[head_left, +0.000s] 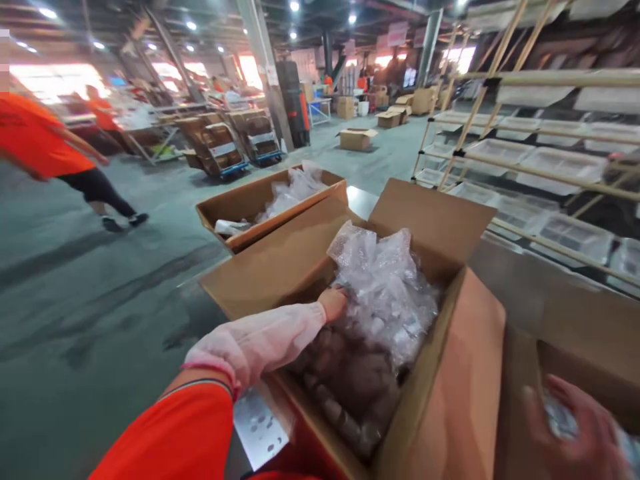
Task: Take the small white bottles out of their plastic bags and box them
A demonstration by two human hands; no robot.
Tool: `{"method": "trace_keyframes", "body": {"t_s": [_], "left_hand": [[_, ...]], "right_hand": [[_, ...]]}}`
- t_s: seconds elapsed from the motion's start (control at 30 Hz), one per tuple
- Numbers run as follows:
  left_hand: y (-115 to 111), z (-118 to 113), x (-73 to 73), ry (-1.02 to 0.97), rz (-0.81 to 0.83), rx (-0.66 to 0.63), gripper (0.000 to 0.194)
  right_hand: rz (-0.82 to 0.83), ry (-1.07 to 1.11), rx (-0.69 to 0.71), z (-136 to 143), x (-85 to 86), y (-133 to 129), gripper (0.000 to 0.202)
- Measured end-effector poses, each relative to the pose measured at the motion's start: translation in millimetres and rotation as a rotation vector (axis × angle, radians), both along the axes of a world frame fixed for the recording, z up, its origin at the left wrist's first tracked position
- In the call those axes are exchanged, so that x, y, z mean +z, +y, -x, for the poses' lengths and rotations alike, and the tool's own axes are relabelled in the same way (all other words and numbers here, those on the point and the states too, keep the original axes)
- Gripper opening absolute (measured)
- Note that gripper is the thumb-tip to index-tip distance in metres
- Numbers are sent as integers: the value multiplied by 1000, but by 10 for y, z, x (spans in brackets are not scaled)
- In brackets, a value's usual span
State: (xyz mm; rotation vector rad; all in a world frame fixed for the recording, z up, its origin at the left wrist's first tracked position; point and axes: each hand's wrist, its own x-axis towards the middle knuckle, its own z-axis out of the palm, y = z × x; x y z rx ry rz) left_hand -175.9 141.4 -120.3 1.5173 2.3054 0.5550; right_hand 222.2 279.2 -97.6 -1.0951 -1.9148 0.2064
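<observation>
A large open cardboard box [450, 373] stands in front of me. Crumpled bubble wrap [383, 287] fills its far part, and brownish wrapped items [350, 373] lie in the nearer part, too dim to name. My left hand [334, 303], below a white sleeve cover, reaches in over the box's left side; its fingers are closed at the edge of the bubble wrap. To the right of the box, my right hand [580, 427] is smeared by motion. Its fingers curl around a shiny, clear-wrapped item [560, 420], beside another open carton [590, 373].
Behind the box sits a long carton [285, 227] holding clear plastic wrap. A rack [545, 193] with white trays rises at the right. On the left, a person in an orange shirt [40, 140] walks on the floor. Loaded trolleys [215, 147] stand farther back.
</observation>
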Motion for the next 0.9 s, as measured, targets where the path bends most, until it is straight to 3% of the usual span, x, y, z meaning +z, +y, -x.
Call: {"method": "trace_keyframes", "body": {"t_s": [0.07, 0.17, 0.27, 0.37, 0.47, 0.57, 0.67, 0.77, 0.9], "left_hand": [[1, 47, 52, -13, 0, -30, 9], [-59, 114, 186, -24, -42, -54, 21], [-38, 133, 362, 21, -137, -28, 41], [178, 179, 551, 119, -262, 122, 52], [480, 344, 721, 145, -315, 323, 48], [661, 547, 818, 82, -299, 458, 19], [641, 635, 815, 3, -327, 470, 8], [497, 603, 769, -65, -371, 423, 15], [402, 483, 750, -110, -386, 422, 52]], "right_hand": [[15, -19, 205, 55, 123, -320, 39], [185, -12, 512, 373, 259, -737, 22], [327, 16, 667, 767, 345, -1036, 19], [374, 25, 769, 1050, 395, -1281, 18], [370, 24, 870, 1122, 391, -1479, 17], [435, 10, 876, 991, 316, -1569, 18], [617, 85, 743, 844, 209, -1537, 24], [852, 258, 623, 922, 149, -1439, 38], [1007, 423, 606, 1382, 157, -1363, 48]]}}
